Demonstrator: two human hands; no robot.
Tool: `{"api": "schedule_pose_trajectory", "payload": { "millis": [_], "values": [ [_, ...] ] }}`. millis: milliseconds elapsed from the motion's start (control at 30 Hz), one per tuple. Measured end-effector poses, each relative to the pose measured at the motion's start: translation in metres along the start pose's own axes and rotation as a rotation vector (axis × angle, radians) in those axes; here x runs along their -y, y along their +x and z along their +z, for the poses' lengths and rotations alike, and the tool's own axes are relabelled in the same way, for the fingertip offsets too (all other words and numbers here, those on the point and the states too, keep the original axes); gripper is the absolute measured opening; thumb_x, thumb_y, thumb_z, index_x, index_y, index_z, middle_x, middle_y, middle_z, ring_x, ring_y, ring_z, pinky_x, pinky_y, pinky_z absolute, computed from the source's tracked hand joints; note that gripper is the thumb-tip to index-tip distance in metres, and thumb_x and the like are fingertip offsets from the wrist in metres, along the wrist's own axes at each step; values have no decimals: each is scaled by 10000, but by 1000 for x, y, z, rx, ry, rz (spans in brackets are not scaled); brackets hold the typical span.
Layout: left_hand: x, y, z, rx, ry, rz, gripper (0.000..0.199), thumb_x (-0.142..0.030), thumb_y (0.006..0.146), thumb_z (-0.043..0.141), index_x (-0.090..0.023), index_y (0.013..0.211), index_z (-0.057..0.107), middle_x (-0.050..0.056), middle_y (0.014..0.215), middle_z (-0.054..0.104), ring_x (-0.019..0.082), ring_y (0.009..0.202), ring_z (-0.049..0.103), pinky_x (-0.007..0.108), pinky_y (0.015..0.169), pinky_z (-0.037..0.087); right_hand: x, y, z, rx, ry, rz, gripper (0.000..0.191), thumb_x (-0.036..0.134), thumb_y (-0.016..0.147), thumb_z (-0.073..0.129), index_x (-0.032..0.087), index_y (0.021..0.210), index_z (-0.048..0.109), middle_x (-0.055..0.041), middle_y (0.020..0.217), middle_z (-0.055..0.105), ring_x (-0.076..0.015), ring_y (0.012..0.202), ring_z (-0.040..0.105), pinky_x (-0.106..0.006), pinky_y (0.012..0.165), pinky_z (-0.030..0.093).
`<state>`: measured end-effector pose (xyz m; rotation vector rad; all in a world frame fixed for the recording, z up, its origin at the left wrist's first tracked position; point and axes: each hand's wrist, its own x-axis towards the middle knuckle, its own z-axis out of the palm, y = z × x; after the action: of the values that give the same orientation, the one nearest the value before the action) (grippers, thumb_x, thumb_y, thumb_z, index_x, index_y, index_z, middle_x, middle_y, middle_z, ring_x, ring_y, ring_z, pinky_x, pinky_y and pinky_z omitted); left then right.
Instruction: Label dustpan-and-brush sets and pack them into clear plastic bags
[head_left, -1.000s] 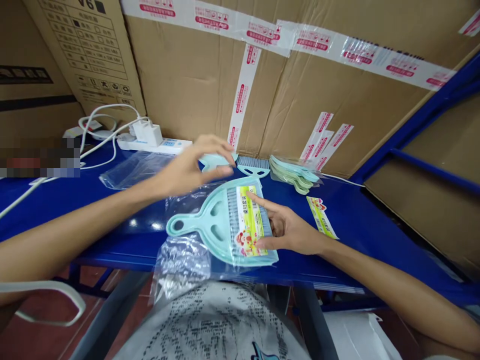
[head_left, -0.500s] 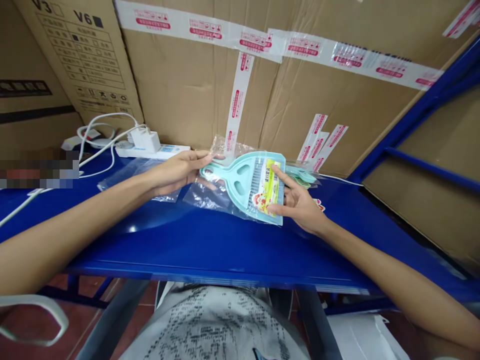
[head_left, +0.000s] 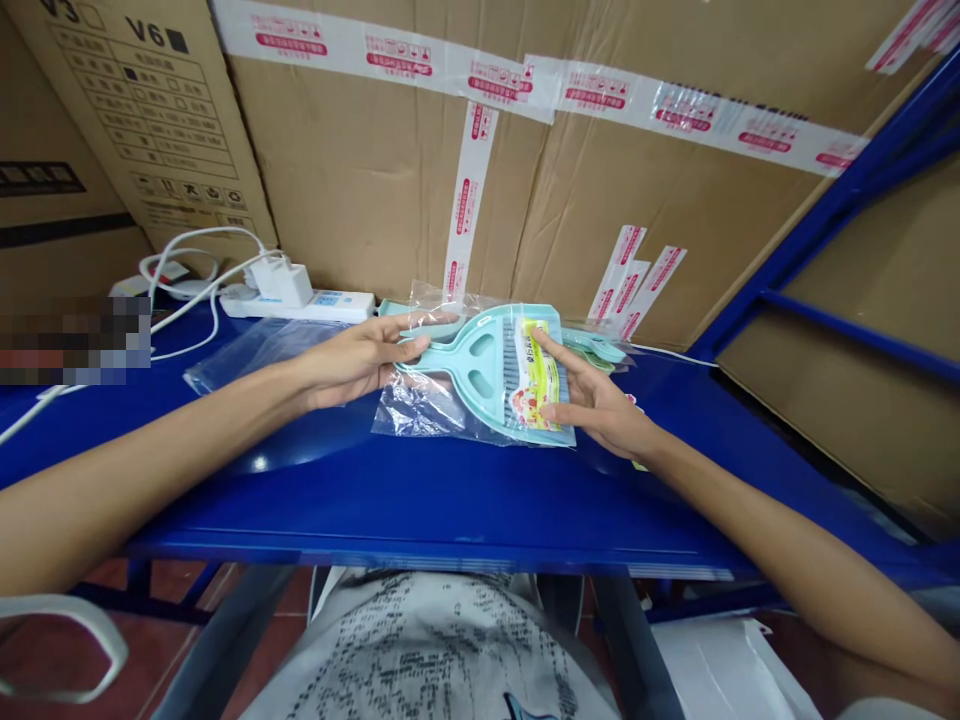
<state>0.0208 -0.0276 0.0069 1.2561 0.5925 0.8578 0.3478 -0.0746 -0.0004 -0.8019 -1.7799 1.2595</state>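
Observation:
A light-blue dustpan (head_left: pixel 482 365) with a grey-bristled brush in it lies inside a clear plastic bag (head_left: pixel 420 412), over the blue table. On its wide end is a yellow label (head_left: pixel 534 370) with a cartoon figure. My left hand (head_left: pixel 360 360) holds the handle end through the film, thumb on top, other fingers stretched behind. My right hand (head_left: pixel 600 400) grips the wide end at the right, forefinger and thumb on the label; its other fingers are partly hidden.
Behind the hands lie more light-blue pieces (head_left: pixel 596 345) in film. A power strip (head_left: pixel 337 305) with white plugs and cables stands at the back left, near a flat clear bag (head_left: pixel 259 355). Cardboard (head_left: pixel 360 180) lines the back; a blue metal frame (head_left: pixel 825 230) rises right.
The bag's loose film has spread out below the handle. My left hand's fingers are straighter over the handle end. The view has shifted slightly.

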Motion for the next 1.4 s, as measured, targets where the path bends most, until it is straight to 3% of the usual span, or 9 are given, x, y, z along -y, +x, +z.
{"api": "schedule_pose_trajectory", "payload": {
  "millis": [100, 200, 333, 500, 733, 900, 1067, 1233, 1400],
  "values": [
    [0, 0, 5, -31, -34, 26, 450, -94, 1002, 638, -198, 1438, 684, 130, 1215, 796, 229, 1034, 799, 382, 980, 679, 1, -1, 2, -15, 9, 13, 1071, 296, 788, 927, 463, 1673, 348, 30, 1788, 297, -306, 1595, 394, -505, 1281, 431],
    [0, 0, 8, -66, -84, 46, 456, -56, 1004, 607, -154, 1443, 676, 133, 1136, 807, 228, 1014, 802, 419, 1015, 669, -1, 1, 1, -157, 52, 48, 1098, 344, 834, 888, 481, 1704, 232, -4, 1687, 483, -307, 1506, 519, -546, 1234, 486],
    [0, 0, 10, -82, -133, 43, 449, -30, 1001, 594, -132, 1429, 680, 125, 1071, 809, 220, 981, 805, 423, 1015, 669, -5, 7, 0, -379, 139, 111, 883, 420, 919, 780, 421, 1679, 329, -21, 1455, 693, -295, 1377, 639, -541, 1186, 531],
    [7, 1, 11, -55, -131, 25, 451, -29, 1002, 605, -121, 1439, 664, 145, 1108, 804, 218, 931, 810, 380, 933, 692, 0, 9, 10, -240, 290, 167, 553, 524, 980, 646, 353, 1502, 579, -27, 1371, 751, -316, 1303, 691, -538, 1077, 602],
    [12, 0, 13, -25, -127, -32, 377, 4, 959, 658, -102, 1318, 702, 137, 1147, 784, 213, 981, 787, 370, 936, 689, -4, 10, 11, -395, 297, 119, 332, 371, 869, 765, 264, 1181, 738, -44, 1215, 815, -314, 1202, 751, -485, 1001, 642],
    [8, -2, 13, 1, -124, -21, 335, -16, 972, 644, -130, 1277, 722, 111, 1117, 779, 218, 997, 775, 419, 963, 689, -1, 9, 8, -363, 256, 143, 375, 336, 760, 896, 244, 1099, 766, -69, 1142, 835, -324, 1101, 787, -476, 913, 669],
    [7, 0, 8, -17, -98, -26, 292, -63, 1009, 614, -115, 1264, 747, 145, 1162, 777, 215, 987, 783, 359, 934, 693, 5, 9, 1, -375, 179, 113, 446, 387, 693, 975, 230, 1074, 802, -68, 1074, 846, -300, 989, 806, -423, 821, 670],
    [4, 1, 2, -12, -1, -10, 289, -124, 1027, 625, -152, 1280, 764, 143, 1246, 767, 207, 943, 793, 341, 868, 707, 8, 9, -9, -386, 160, 136, 465, 347, 634, 1026, 214, 1025, 812, -65, 953, 849, -234, 813, 801, -333, 708, 648],
    [1, 1, -5, -44, 42, 12, 264, -141, 1029, 619, -150, 1235, 784, 129, 1138, 794, 219, 867, 805, 413, 867, 716, 9, 11, -16, -365, 172, 165, 465, 440, 622, 1034, 199, 940, 795, -44, 830, 818, -171, 640, 751, -267, 558, 624]
  ]
}}
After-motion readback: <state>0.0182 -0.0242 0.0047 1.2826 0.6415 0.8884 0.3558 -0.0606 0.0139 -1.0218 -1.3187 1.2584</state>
